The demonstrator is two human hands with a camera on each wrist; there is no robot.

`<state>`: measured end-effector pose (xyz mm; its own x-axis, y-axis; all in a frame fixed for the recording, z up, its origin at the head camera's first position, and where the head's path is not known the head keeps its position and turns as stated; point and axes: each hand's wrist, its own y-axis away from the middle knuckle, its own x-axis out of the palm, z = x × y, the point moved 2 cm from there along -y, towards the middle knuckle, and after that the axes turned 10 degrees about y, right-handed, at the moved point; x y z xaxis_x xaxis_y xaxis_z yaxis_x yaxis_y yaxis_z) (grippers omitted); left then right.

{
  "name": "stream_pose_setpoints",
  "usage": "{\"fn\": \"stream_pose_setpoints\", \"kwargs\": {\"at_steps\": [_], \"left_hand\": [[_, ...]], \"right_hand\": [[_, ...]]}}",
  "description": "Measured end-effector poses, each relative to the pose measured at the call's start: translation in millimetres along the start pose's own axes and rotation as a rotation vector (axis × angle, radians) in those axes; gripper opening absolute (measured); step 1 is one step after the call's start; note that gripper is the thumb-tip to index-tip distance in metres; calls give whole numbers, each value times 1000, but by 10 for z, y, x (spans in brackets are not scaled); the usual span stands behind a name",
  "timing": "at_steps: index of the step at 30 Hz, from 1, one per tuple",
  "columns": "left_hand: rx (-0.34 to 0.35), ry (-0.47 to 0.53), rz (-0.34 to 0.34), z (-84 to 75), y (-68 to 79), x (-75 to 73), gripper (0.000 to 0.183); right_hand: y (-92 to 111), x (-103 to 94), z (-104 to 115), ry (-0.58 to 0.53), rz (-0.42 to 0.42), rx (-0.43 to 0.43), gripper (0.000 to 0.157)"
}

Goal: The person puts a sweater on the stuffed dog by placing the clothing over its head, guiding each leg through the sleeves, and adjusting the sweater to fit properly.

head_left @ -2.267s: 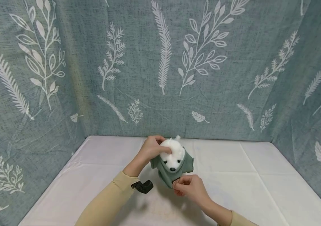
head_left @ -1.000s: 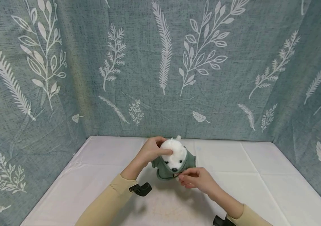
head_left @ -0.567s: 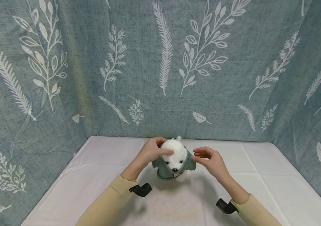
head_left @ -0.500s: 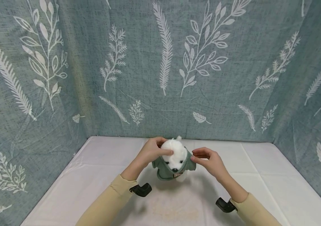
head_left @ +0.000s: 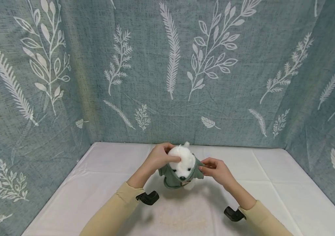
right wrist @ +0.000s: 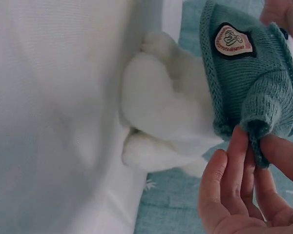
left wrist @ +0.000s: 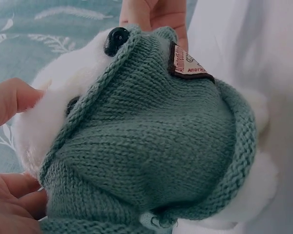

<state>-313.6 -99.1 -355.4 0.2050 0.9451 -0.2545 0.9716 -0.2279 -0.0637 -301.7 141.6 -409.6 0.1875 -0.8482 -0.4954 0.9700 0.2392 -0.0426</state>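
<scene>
A white plush toy [head_left: 184, 156] with black eyes and nose sits upright on the white cloth. It wears a green knitted sweater [left wrist: 151, 131], bunched high so its white lower body shows in the right wrist view. My left hand [head_left: 158, 157] grips the toy's head, thumb across the forehead and fingers mostly hidden behind. With thumb and fingertips, my right hand [head_left: 218, 171] pinches the cuff of the sweater's sleeve [right wrist: 263, 105] on the right side. A sewn patch [right wrist: 233, 41] shows on the sweater's front.
A white-covered table [head_left: 255, 190] lies beneath, its far edge just behind the toy. Blue-green curtains [head_left: 143, 65] with white leaf prints hang behind and at both sides. Black wrist devices [head_left: 148, 198] hang below both wrists.
My right hand has left the sweater's front hem near the patch, moved up and right to the sleeve, and closed its fingers on the cuff. My left hand stays on the head.
</scene>
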Motion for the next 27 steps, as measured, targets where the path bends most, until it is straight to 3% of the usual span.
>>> {"fn": "stream_pose_setpoints", "kwargs": {"at_steps": [12,27], "left_hand": [[-5,36,11,17,-23,24,39],[0,60,21,45,-50,37,38]], "right_hand": [[31,-68,-50,46,-1,102,23],[-137,124,-238,67,-15,203,23]]}}
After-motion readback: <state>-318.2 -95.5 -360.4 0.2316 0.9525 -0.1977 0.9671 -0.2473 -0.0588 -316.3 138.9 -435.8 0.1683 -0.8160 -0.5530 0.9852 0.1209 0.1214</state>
